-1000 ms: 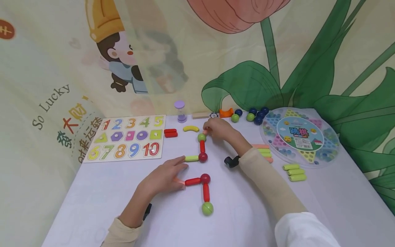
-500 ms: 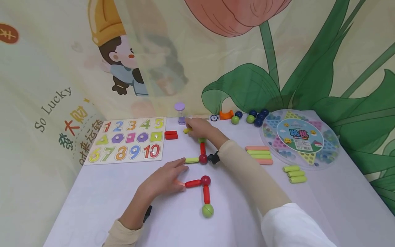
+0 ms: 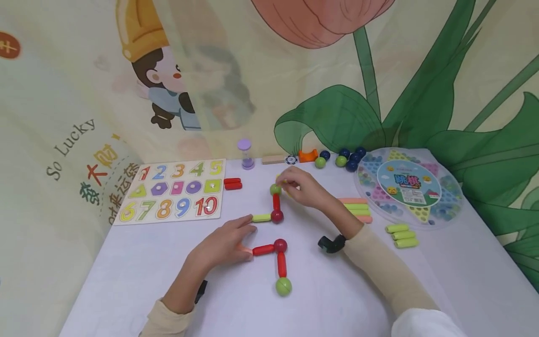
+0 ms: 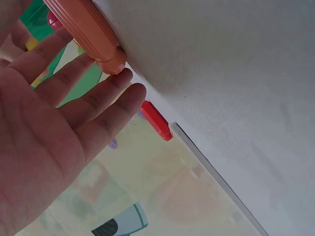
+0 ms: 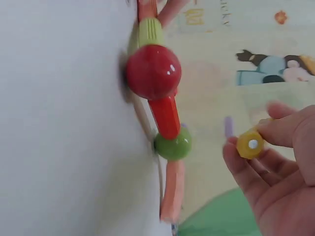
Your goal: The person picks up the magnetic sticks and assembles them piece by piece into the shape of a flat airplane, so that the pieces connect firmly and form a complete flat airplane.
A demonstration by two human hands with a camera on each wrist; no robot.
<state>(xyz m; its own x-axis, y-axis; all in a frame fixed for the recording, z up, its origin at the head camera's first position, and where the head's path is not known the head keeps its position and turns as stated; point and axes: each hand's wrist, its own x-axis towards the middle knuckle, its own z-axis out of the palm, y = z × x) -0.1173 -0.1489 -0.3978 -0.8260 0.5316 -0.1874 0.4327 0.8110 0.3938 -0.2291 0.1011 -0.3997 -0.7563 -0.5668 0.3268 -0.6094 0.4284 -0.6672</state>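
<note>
My right hand pinches a curved yellow magnetic rod between thumb and fingers, its silver-tipped end facing the right wrist camera. It hovers beside a green ball, from which a peach rod extends. A red rod links that ball to a red ball, with a light green rod going left. My left hand rests on the table with fairly straight fingers around an orange-peach rod. Nearer me, two red rods join another red ball and green ball.
A number puzzle board lies left, near two red rods. An hourglass, a wooden block and an orange piece line the back. Loose balls, spare rods and a round game board sit right.
My right hand left the peach rod at the green ball, reached left, picked up the curved yellow rod and brought it back beside that ball. My left hand has stayed in place.
</note>
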